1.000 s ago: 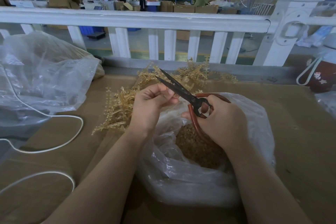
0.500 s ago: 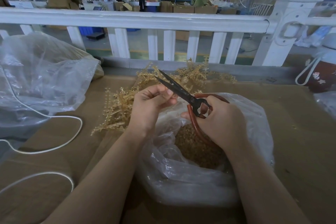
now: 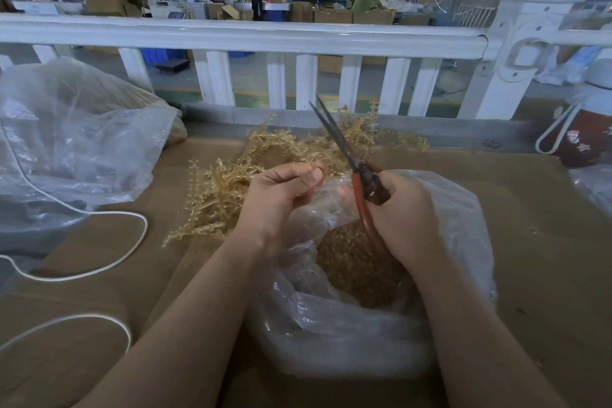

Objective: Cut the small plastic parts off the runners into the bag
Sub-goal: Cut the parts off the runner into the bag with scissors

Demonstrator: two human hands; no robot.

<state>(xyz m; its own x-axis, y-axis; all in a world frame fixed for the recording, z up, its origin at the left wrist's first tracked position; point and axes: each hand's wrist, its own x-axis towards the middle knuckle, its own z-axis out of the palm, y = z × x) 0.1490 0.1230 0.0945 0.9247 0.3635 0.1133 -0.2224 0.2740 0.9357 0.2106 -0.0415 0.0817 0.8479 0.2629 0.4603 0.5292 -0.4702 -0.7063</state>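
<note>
My right hand (image 3: 400, 219) grips red-handled scissors (image 3: 359, 172) over the open clear bag (image 3: 331, 334). Their dark blades point up and away, nearly closed. My left hand (image 3: 278, 195) is curled just left of the scissors and pinches something small at its fingertips; what it pinches is too thin to make out. The bag holds a heap of small amber cut parts (image 3: 357, 268). A pile of amber plastic runners (image 3: 265, 159) lies on the cardboard behind and left of my hands.
A large crumpled clear bag (image 3: 76, 142) fills the left side, and a white cord (image 3: 99, 262) loops across the cardboard-covered table (image 3: 546, 242). A white railing (image 3: 265, 36) runs along the far edge. A dark red flask with a white strap (image 3: 583, 139) stands at right.
The scissors have swung from pointing up-left to pointing more upright, and their blades have come together. My left hand has stayed beside them over the bag.
</note>
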